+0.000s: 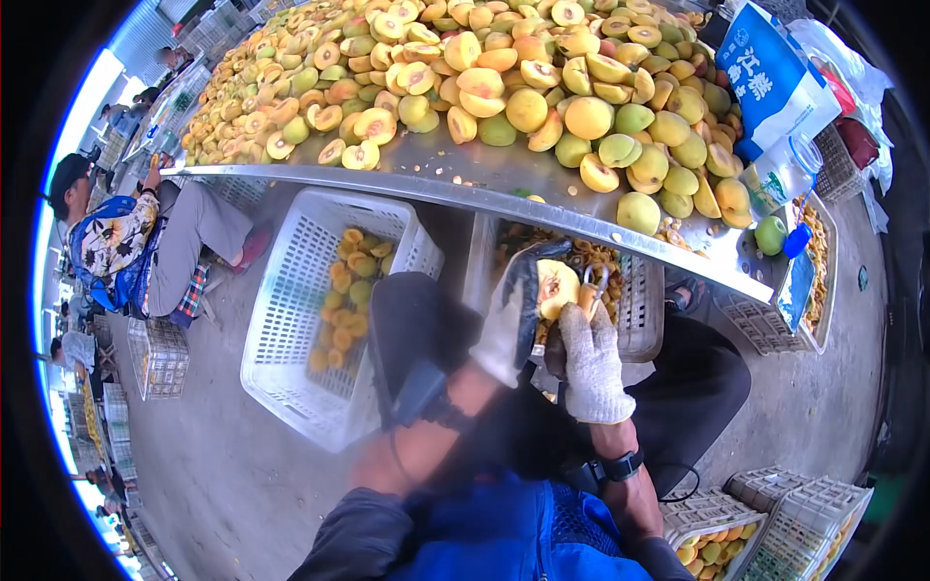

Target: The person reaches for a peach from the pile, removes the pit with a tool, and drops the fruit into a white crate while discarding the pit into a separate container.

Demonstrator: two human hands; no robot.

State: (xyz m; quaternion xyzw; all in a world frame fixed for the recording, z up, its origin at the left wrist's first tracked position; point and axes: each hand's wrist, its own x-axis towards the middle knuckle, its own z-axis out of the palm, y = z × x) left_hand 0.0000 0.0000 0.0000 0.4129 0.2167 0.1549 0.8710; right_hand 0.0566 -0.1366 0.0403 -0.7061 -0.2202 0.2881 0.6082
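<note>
My left hand (509,324), in a white glove with a dark coated palm, is closed round a yellow peach half (555,283) whose cut face is turned up. In a white knit glove, my right hand (594,368) grips a pitting tool (587,293) with a wood-coloured handle and a bent metal loop. The tool is right at the edge of the peach half. Both hands are over my lap, in front of a crate (639,334) of pits and scraps beneath the table edge.
A metal table (417,186) carries a large heap of halved peaches (465,77). A white crate (281,320) with peach halves stands left of my knee. On the right are a blue-and-white bag (775,73) and a plastic jar (787,169). Another person (126,232) sits at far left.
</note>
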